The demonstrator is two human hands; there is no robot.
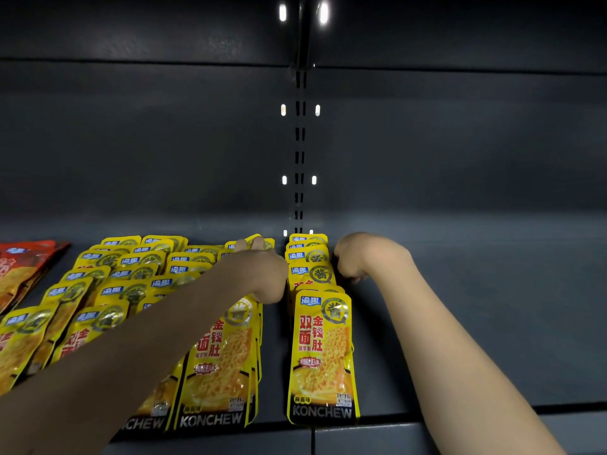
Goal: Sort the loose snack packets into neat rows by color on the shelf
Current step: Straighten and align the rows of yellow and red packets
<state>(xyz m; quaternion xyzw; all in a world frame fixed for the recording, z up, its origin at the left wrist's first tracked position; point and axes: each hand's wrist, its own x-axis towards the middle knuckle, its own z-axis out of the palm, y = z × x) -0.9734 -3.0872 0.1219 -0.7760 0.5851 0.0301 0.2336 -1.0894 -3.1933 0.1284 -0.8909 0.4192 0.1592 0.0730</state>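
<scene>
On dark grey shelf (460, 323), yellow Konchew packets (322, 353) in rows, red packets (23, 270) far left. Left hand (262, 274) fingers straight on rear packets. Right hand (353, 257) curled beside the right row; holding anything, can't tell.

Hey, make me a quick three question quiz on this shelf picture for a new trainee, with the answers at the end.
1. True or false: the red packets lie at the far left of the shelf, left of all the yellow rows.
2. Which row do both hands flank? A) the rightmost yellow row B) the red packets C) the leftmost yellow row
3. Fill in: the right hand rests with curled fingers against the ____ side of that row, while the left hand reaches in on the other side.

Key: 1 true; 2 A; 3 right.
</scene>
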